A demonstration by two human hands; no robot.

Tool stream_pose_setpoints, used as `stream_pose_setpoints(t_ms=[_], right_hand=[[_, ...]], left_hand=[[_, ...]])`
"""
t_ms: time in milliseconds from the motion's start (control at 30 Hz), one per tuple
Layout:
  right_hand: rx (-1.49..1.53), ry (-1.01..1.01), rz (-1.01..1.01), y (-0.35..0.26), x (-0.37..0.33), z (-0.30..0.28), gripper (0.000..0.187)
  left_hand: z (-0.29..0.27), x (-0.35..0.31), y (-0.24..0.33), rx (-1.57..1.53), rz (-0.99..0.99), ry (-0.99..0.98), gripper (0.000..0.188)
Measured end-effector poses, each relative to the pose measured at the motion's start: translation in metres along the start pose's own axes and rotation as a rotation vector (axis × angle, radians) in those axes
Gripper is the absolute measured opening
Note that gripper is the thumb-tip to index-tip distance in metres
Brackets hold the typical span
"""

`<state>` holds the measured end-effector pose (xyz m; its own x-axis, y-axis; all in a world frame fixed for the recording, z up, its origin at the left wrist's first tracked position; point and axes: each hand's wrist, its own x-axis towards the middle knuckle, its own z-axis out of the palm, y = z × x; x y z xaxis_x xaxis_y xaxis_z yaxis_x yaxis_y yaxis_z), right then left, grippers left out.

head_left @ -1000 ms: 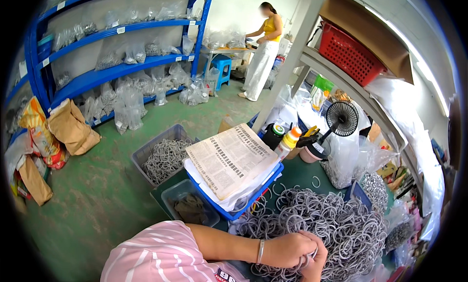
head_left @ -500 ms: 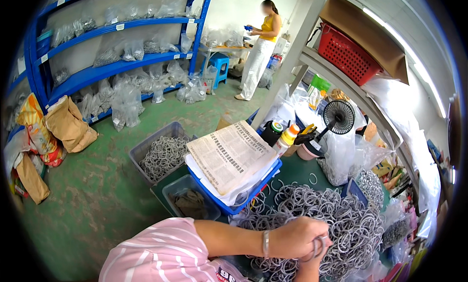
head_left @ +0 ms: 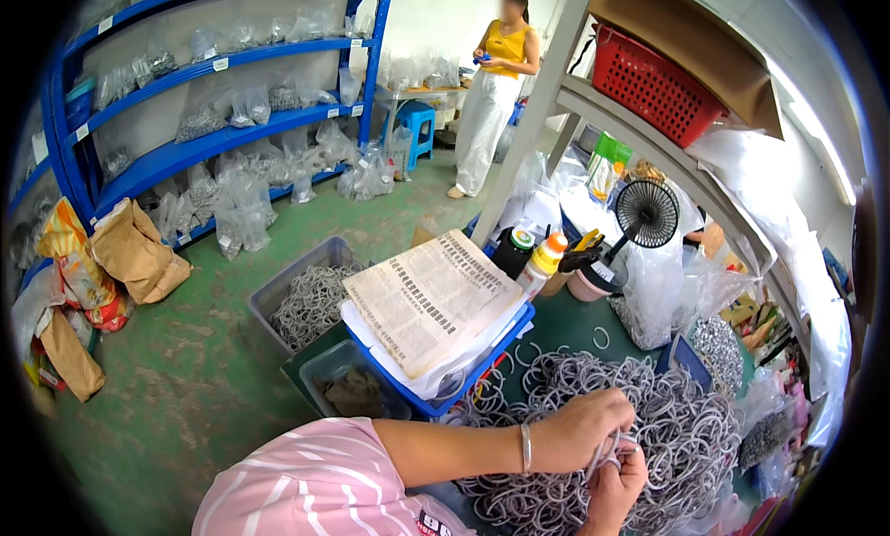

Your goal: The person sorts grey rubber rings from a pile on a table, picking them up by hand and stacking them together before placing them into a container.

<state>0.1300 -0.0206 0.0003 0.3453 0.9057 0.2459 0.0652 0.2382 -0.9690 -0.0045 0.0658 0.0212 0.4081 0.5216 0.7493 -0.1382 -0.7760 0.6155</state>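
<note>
My left hand (head_left: 586,430), with a bracelet at the wrist, reaches in from the lower left. Its fingers are closed on grey metal rings (head_left: 607,448), held just above a large heap of similar rings (head_left: 686,434) on the table. Below it, my right hand (head_left: 619,488) comes up from the lower edge, thumb and fingers pinching the same rings from the other side. The two hands almost touch. How many rings are between the fingers is hard to make out.
Left of the heap stands a blue bin (head_left: 443,408) with newspaper (head_left: 436,299) on top. Beside it are a clear tub (head_left: 348,383) and a grey crate (head_left: 269,318) of rings. Behind are bottles (head_left: 540,262) and a small fan (head_left: 646,213). A person (head_left: 501,72) stands near blue shelves (head_left: 222,133).
The hands have shifted slightly, and my right hand now shows more from beneath the left. The person at the back has turned more toward me. The whole view has moved a little.
</note>
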Motion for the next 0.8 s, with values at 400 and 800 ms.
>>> stream_pose_setpoints(t_ms=[400, 800], right_hand=[[-0.236, 0.051, -0.035, 0.001, -0.004, 0.003, 0.018], [-0.571, -0.208, -0.26, 0.009, -0.022, -0.002, 0.023]], left_hand=[[-0.035, -0.021, -0.063, 0.033, -0.416, -0.099, 0.007], [-0.054, -0.053, -0.081, -0.881, -1.035, 0.374, 0.021]])
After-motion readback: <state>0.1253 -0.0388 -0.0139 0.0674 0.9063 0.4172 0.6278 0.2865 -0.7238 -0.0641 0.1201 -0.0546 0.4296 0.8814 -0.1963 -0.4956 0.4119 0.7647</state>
